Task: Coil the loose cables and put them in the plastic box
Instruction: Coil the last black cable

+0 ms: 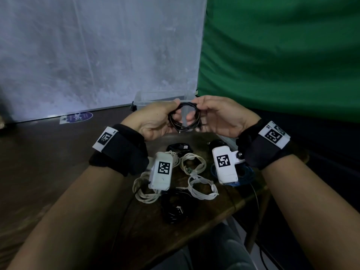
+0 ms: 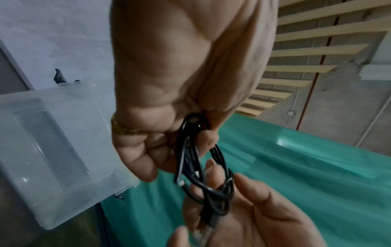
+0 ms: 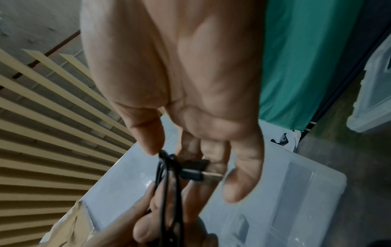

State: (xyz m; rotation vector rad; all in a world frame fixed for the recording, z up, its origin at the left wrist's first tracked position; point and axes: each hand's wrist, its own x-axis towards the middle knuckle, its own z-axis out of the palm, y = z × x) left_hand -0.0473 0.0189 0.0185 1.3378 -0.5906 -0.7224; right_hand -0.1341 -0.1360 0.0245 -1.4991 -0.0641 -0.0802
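Left hand (image 1: 155,119): thumb and fingers pinch the left side of the black coiled cable (image 1: 184,118), held above the table (image 1: 58,162). Right hand (image 1: 220,117): pinches its right side. Only the right wrist view shows its USB plug (image 3: 203,175), pointing right. Plastic box (image 2: 52,142): interior bare where visible.
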